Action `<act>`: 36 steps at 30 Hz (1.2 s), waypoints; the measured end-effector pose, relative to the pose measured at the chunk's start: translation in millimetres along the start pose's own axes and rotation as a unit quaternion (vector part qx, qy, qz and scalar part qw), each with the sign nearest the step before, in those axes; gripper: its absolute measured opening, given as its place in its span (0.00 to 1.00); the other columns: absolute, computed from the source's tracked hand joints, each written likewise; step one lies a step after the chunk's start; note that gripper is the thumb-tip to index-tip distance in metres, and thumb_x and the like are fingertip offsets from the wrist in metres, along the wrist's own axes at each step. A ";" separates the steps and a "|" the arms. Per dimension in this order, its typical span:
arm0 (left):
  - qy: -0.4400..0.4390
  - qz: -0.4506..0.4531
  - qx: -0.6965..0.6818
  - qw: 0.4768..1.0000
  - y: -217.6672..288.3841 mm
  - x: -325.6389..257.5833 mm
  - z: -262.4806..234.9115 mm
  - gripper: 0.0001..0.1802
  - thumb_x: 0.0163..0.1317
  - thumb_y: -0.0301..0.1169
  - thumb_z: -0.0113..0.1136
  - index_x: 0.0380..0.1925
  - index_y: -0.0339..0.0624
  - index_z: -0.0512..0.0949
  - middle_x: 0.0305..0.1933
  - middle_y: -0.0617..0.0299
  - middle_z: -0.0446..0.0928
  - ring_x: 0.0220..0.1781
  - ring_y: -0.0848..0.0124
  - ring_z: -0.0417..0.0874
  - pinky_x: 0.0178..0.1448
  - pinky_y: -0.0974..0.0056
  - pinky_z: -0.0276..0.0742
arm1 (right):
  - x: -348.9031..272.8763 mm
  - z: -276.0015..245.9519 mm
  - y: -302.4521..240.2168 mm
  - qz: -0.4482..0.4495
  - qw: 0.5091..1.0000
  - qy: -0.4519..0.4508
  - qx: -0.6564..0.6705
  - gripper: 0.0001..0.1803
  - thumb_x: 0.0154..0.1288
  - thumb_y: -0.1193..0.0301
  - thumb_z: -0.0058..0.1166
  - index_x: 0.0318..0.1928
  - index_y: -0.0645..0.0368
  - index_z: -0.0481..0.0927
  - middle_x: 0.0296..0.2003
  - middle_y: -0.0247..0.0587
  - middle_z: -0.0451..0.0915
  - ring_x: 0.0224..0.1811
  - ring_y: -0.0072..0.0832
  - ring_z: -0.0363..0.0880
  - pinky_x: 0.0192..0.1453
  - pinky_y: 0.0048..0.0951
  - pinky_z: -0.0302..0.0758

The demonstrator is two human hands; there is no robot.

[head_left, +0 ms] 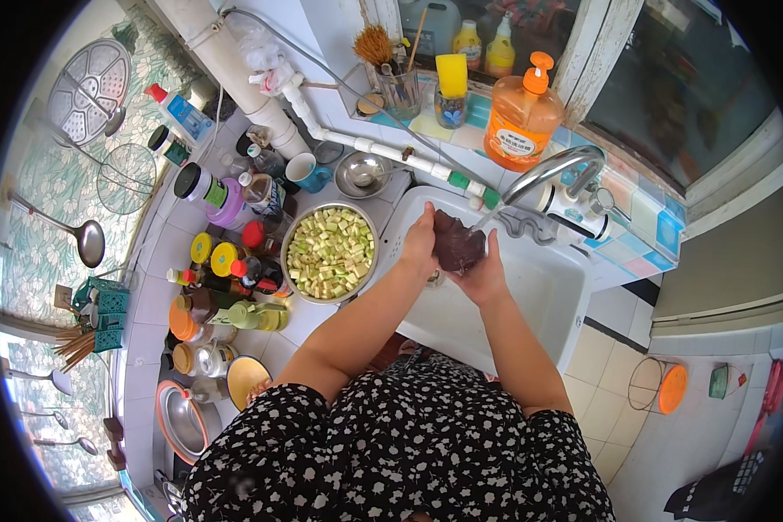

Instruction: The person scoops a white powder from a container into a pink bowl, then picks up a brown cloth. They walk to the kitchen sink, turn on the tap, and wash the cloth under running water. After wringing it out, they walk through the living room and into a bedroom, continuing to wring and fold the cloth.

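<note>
Both my hands hold a dark purple, rounded vegetable (457, 243) over the white sink (544, 296), under a thin stream of water from the metal tap (552, 169). My left hand (420, 241) grips its left side, my right hand (485, 275) cups it from below and right. Just left of the sink stands a metal bowl (330, 253) filled with pale green diced vegetable pieces.
Bottles, jars and seasoning containers (226, 287) crowd the counter on the left. A blue mug (304, 171) and a small metal bowl (363, 173) stand behind. An orange pump bottle (522, 117) sits on the sill. Ladles and strainers (91, 91) hang on the left wall.
</note>
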State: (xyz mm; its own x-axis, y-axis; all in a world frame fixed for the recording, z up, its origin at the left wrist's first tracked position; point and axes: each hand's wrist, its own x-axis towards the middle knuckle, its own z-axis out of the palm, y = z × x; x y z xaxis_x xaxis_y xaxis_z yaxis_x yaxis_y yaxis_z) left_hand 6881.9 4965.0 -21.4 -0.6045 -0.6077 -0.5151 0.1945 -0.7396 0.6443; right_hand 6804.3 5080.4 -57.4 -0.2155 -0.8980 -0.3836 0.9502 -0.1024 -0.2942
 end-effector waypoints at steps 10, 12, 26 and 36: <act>-0.106 -0.182 0.052 0.976 9.4 1.3 10.3 0.21 0.69 0.51 0.43 0.44 0.44 0.69 0.40 0.58 0.75 0.43 0.63 0.78 0.47 0.56 0.78 | -16.9 39.6 30.7 -0.462 0.546 0.095 -0.692 0.30 0.52 0.67 0.63 0.58 0.53 0.72 0.47 0.44 0.72 0.53 0.38 0.69 0.59 0.34 0.64; -0.145 -0.211 -0.020 0.966 5.5 2.4 12.4 0.21 0.69 0.50 0.42 0.43 0.44 0.71 0.38 0.59 0.75 0.40 0.64 0.78 0.45 0.57 0.77 | -18.8 56.0 31.2 -0.534 0.458 0.132 -0.698 0.27 0.53 0.61 0.62 0.55 0.53 0.75 0.46 0.46 0.73 0.52 0.43 0.68 0.59 0.38 0.63; 0.016 0.139 0.477 0.868 -38.0 33.4 10.4 0.22 0.65 0.46 0.53 0.45 0.37 0.71 0.40 0.56 0.76 0.40 0.67 0.77 0.43 0.63 0.75 | 30.9 7.9 -22.6 -0.164 0.932 0.239 -0.219 0.19 0.64 0.61 0.52 0.50 0.61 0.73 0.44 0.39 0.76 0.44 0.27 0.74 0.44 0.30 0.72; 0.035 -0.003 0.215 0.976 4.7 3.2 -7.7 0.27 0.65 0.56 0.47 0.51 0.46 0.70 0.51 0.59 0.73 0.50 0.69 0.76 0.54 0.47 0.71 | 24.8 -9.2 -12.2 -0.177 0.954 0.169 -0.172 0.19 0.64 0.67 0.55 0.54 0.55 0.71 0.49 0.39 0.75 0.49 0.27 0.75 0.52 0.30 0.74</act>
State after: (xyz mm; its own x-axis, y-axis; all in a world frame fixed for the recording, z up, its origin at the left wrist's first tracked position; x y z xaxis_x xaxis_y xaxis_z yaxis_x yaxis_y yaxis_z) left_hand 6886.8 4957.4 -24.4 -0.5466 -0.6340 -0.5471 -0.1595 -0.5626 0.8112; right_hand 6785.3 5063.3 -71.3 -0.6243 -0.6378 -0.4512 0.6876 -0.1745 -0.7048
